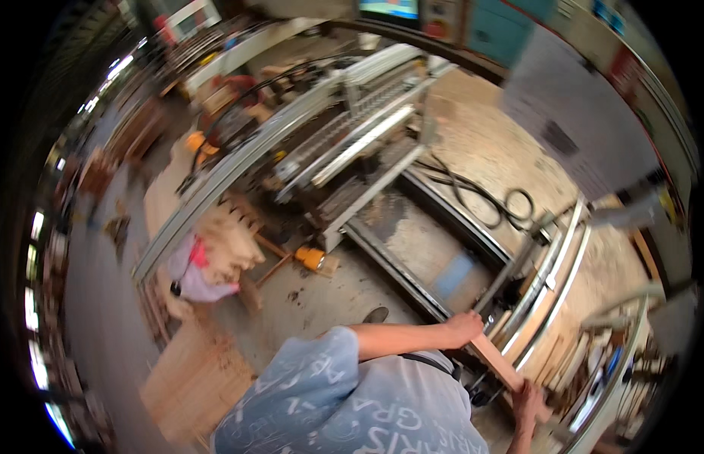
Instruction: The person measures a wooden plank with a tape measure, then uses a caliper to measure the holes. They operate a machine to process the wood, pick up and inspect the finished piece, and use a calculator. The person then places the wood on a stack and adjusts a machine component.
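Note:
A short, reddish-brown wooden board (497, 363) slants across in front of me at the lower right. My left hand (464, 330) is closed round its upper left end. Closer to the lower end, my right hand (528, 401) grips the same board with bent fingers. Just beyond the board lie the metal rails (545, 284) of a machine frame, and a dark steel rail (401, 268) runs up to where my left hand is. Whether the board touches the rails I cannot tell.
A long aluminium beam (246, 155) crosses on the left, near a yellow-orange lamp-like object (310, 258). Black cable (484, 198) loops over the machine bed. Stacked pale wood (197, 378) stands lower left; wood strips (594, 363) fill a rack at right. A grey panel (568, 113) hangs upper right.

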The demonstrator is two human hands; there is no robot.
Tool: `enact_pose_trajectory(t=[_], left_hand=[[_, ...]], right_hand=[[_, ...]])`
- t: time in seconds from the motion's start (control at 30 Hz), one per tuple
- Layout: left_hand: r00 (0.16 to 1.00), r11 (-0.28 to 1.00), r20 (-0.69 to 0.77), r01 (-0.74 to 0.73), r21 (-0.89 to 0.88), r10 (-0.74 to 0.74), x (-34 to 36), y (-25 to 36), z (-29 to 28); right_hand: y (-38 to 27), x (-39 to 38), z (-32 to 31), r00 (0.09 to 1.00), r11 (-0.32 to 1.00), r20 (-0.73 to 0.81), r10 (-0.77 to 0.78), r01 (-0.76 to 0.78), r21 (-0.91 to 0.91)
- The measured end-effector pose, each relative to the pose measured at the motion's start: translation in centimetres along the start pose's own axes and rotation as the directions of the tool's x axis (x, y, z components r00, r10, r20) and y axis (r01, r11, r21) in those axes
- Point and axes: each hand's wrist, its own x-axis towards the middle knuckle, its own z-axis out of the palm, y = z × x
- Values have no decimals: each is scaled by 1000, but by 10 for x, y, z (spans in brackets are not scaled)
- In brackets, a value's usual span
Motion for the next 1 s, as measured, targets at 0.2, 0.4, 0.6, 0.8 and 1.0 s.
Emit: enact_pose_trajectory(t=[0.2,0.4,0.6,0.8,1.0], left_hand=[[998,975,-36,34,-218,-43,-6,19,-14],[977,996,202,50,79,-65,20,36,-36],[983,988,109,152,1,-151,1,33,-37],[931,906,58,364,-215,-360,-33,5,-44],[738,629,188,658,-413,-649,-101,-46,-11]], right_hand=[[40,-17,25,996,987,-34,-86,90,133],[41,19,12,934,973,-295,-201,226,54],[23,-14,2,925,981,-378,-36,105,164],[17,-51,-1,639,926,-700,319,-53,373],[45,-98,73,294,419,-353,888,-206,884]])
